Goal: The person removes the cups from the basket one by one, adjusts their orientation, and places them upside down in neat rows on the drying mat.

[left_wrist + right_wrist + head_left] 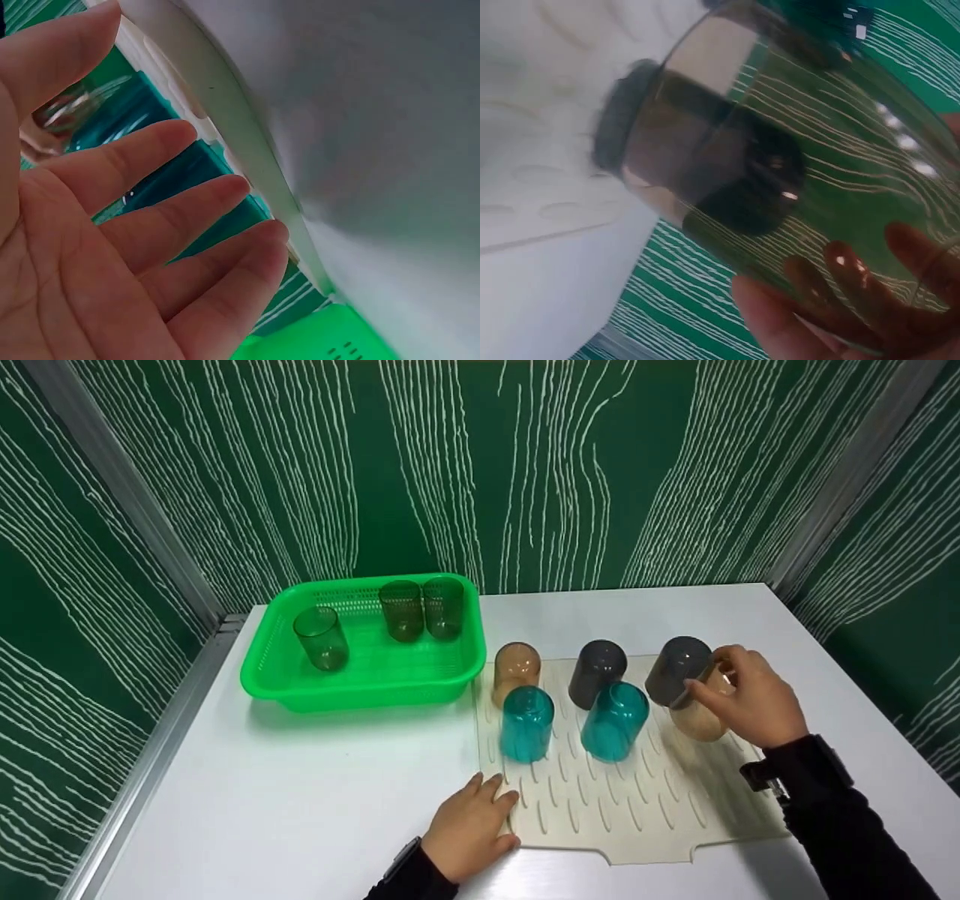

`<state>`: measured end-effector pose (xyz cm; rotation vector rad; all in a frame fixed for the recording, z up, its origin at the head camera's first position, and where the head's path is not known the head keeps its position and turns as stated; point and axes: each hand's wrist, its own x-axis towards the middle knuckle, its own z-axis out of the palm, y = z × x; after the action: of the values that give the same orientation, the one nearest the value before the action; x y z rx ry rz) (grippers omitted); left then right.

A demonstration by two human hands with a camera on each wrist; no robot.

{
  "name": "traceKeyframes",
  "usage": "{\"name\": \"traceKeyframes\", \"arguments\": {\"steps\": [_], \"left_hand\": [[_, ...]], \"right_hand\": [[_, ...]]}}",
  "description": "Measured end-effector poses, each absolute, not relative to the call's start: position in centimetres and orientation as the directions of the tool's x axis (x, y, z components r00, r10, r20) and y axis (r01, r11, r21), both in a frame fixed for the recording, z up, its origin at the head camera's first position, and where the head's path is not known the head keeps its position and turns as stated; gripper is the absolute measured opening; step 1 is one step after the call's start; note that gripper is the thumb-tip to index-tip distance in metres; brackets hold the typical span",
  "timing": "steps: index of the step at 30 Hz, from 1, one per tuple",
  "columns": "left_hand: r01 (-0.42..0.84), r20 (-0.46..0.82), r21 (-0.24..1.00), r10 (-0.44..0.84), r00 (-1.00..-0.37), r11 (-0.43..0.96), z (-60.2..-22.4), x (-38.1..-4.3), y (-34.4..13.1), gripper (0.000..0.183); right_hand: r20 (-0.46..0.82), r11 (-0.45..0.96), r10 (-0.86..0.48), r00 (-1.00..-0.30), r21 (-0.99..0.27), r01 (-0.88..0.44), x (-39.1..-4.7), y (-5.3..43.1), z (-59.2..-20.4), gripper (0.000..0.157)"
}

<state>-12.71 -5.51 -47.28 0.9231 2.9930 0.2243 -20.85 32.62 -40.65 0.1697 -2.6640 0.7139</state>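
Observation:
My right hand grips a clear amber drinking glass near its base end, fingers and thumb around it. In the right wrist view, the tilted glass has its mouth facing the cream mat. Just behind it a dark grey glass stands upside down. Another grey glass, two teal glasses and a second amber glass stand upside down on the ridged mat. My left hand rests at the mat's near left corner, fingers extended.
A bright green plastic basket stands at the back left of the white table. Inside are a greenish-looking glass at left and two darker ones at the back right. Green patterned panels enclose the table's back and sides.

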Motion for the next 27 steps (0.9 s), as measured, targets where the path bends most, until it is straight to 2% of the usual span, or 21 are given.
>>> {"name": "traceKeyframes", "arguments": {"steps": [10, 27], "left_hand": [[0.559, 0.038, 0.131, 0.559, -0.828, 0.819, -47.2, -12.8, -5.4, 0.049], [0.550, 0.027, 0.152, 0.553, -0.833, 0.821, -47.3, -12.9, -5.3, 0.048]], "right_hand": [[0.259, 0.881, -0.057, -0.964, -0.441, -0.170, -21.8, 33.1, -42.9, 0.048], [0.279, 0.895, -0.027, -0.960, -0.421, -0.147, -21.9, 33.1, -44.0, 0.045]]}}
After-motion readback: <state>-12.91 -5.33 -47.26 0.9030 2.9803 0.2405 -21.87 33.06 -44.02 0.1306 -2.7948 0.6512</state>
